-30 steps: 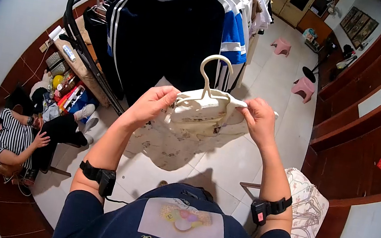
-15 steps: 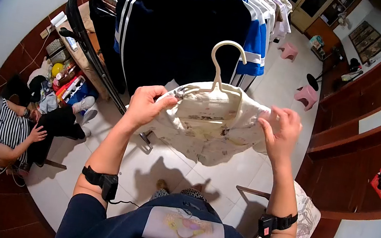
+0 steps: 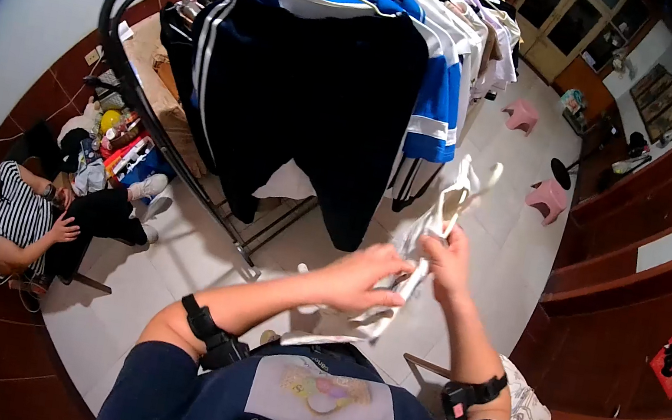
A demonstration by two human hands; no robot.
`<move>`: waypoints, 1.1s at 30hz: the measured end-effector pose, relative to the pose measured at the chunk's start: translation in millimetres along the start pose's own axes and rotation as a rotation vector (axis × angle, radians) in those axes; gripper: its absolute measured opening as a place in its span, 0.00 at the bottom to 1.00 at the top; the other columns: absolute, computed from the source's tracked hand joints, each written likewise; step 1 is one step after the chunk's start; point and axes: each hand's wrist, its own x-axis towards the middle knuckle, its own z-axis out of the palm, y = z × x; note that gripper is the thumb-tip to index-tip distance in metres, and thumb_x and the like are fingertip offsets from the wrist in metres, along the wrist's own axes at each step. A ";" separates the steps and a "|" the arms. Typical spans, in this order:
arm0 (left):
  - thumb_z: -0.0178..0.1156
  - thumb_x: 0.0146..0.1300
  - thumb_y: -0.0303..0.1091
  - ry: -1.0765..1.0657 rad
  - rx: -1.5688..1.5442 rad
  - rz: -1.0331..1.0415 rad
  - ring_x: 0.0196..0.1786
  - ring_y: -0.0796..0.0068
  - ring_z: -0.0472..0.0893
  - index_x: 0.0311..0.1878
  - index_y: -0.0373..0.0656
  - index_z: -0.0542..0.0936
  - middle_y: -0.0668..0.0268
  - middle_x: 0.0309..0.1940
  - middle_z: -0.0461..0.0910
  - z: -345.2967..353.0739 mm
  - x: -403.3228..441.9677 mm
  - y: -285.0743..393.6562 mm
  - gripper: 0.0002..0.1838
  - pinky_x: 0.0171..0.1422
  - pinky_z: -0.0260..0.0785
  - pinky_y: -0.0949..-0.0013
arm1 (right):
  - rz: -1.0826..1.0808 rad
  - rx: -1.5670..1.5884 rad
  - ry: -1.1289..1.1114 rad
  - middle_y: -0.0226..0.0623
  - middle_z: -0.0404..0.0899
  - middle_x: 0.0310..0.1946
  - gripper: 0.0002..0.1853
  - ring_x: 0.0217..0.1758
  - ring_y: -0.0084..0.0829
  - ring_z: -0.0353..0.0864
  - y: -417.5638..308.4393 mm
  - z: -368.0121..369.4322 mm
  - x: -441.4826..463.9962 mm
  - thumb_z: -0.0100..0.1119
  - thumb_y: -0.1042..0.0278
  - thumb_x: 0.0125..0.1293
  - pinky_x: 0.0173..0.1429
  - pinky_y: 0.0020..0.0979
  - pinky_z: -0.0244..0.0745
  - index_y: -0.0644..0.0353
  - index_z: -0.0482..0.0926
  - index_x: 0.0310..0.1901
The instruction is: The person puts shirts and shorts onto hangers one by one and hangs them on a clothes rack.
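Observation:
A pale patterned garment (image 3: 342, 324) on a cream hanger (image 3: 453, 200) is seen nearly edge-on, turned sideways in front of my chest. My right hand (image 3: 445, 263) pinches the garment and hanger near the hook end. Across the garment lies my left hand (image 3: 364, 279), its thumb and fingers apart against the cloth. The hanger's hook points up and to the right, slightly blurred. Part of the cloth is hidden behind my left hand and forearm.
A black rack (image 3: 138, 82) holds dark trousers (image 3: 306, 91) and many hung clothes just ahead. A seated person (image 3: 23, 218) is at the left beside piled items. Pink stools (image 3: 546, 199) stand at the right. A cloth-covered surface (image 3: 528, 412) with hangers is at lower right.
The garment and hanger have turned from facing me to edge-on and shifted right. My left hand has moved right across the cloth, its fingers spreading. My right hand has moved slightly left, onto the hanger.

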 end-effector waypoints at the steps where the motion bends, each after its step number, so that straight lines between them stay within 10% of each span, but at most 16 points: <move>1: 0.67 0.61 0.44 0.002 0.051 0.015 0.52 0.59 0.74 0.59 0.39 0.74 0.55 0.46 0.73 -8.6 13.0 -6.2 0.27 0.57 0.67 0.62 | 0.041 -0.028 -0.014 0.25 0.74 0.31 0.10 0.31 0.17 0.73 -12.2 -19.9 0.3 0.60 0.79 0.57 0.38 0.22 0.71 0.57 0.72 0.40; 10: 0.69 0.55 0.36 0.654 0.650 0.261 0.68 0.48 0.65 0.63 0.40 0.71 0.50 0.67 0.65 -57.6 151.8 21.5 0.33 0.71 0.58 0.54 | 0.026 -0.238 0.075 0.25 0.78 0.36 0.10 0.37 0.15 0.72 -112.6 -172.1 -27.0 0.60 0.76 0.62 0.44 0.21 0.69 0.63 0.78 0.45; 14: 0.63 0.58 0.55 0.812 0.751 0.597 0.74 0.40 0.53 0.73 0.46 0.60 0.51 0.74 0.55 8.3 193.1 35.5 0.43 0.75 0.44 0.40 | -0.155 -0.269 0.092 0.26 0.81 0.37 0.12 0.37 0.15 0.75 -169.0 -170.4 -47.4 0.61 0.69 0.67 0.44 0.20 0.71 0.68 0.79 0.48; 16: 0.63 0.56 0.59 0.362 0.739 0.592 0.77 0.42 0.49 0.74 0.51 0.59 0.54 0.76 0.52 71.0 202.4 12.0 0.46 0.75 0.40 0.36 | -0.194 -0.211 0.149 0.27 0.81 0.37 0.12 0.37 0.15 0.75 -197.7 -168.6 -60.3 0.62 0.69 0.67 0.44 0.20 0.72 0.68 0.80 0.47; 18: 0.67 0.51 0.57 -0.580 0.738 0.172 0.77 0.46 0.50 0.75 0.51 0.57 0.57 0.78 0.47 133.8 192.8 -81.1 0.50 0.75 0.45 0.36 | -0.228 -0.281 0.129 0.26 0.80 0.34 0.11 0.35 0.13 0.74 -220.2 -175.0 -70.0 0.62 0.69 0.67 0.41 0.19 0.70 0.68 0.80 0.44; 20: 0.68 0.53 0.55 -0.744 1.088 0.372 0.70 0.49 0.63 0.74 0.49 0.60 0.54 0.72 0.61 152.0 183.5 -139.1 0.47 0.71 0.53 0.38 | -0.320 -0.454 0.201 0.24 0.80 0.33 0.10 0.34 0.12 0.73 -228.4 -191.8 -76.7 0.61 0.69 0.67 0.40 0.19 0.68 0.67 0.80 0.44; 22: 0.65 0.60 0.52 -0.925 0.289 0.091 0.59 0.53 0.78 0.65 0.44 0.73 0.49 0.56 0.78 111.7 188.0 -95.7 0.33 0.61 0.70 0.56 | -0.334 -0.448 0.157 0.24 0.79 0.33 0.10 0.35 0.12 0.73 -238.7 -204.3 -80.5 0.61 0.69 0.66 0.40 0.18 0.68 0.66 0.81 0.44; 25: 0.67 0.56 0.38 -0.135 0.326 0.417 0.45 0.51 0.78 0.47 0.42 0.81 0.55 0.38 0.79 23.0 230.0 -1.0 0.17 0.53 0.71 0.55 | -0.279 -0.502 0.151 0.23 0.78 0.32 0.09 0.35 0.12 0.72 -245.1 -206.7 -83.7 0.61 0.70 0.66 0.40 0.18 0.68 0.66 0.81 0.43; 28: 0.71 0.52 0.39 0.657 0.517 0.670 0.42 0.55 0.76 0.49 0.45 0.78 0.60 0.37 0.77 -42.0 244.6 81.1 0.22 0.48 0.69 0.55 | -0.282 -0.571 0.073 0.21 0.76 0.31 0.08 0.33 0.12 0.70 -254.5 -200.6 -79.1 0.61 0.70 0.66 0.38 0.18 0.66 0.66 0.81 0.42; 33: 0.69 0.53 0.32 0.308 0.334 0.441 0.34 0.63 0.80 0.49 0.45 0.82 0.61 0.34 0.81 -62.2 265.5 44.5 0.17 0.40 0.72 0.66 | -0.470 -0.903 0.058 0.26 0.75 0.34 0.08 0.33 0.17 0.71 -265.0 -182.1 -71.1 0.61 0.69 0.67 0.39 0.22 0.68 0.65 0.82 0.42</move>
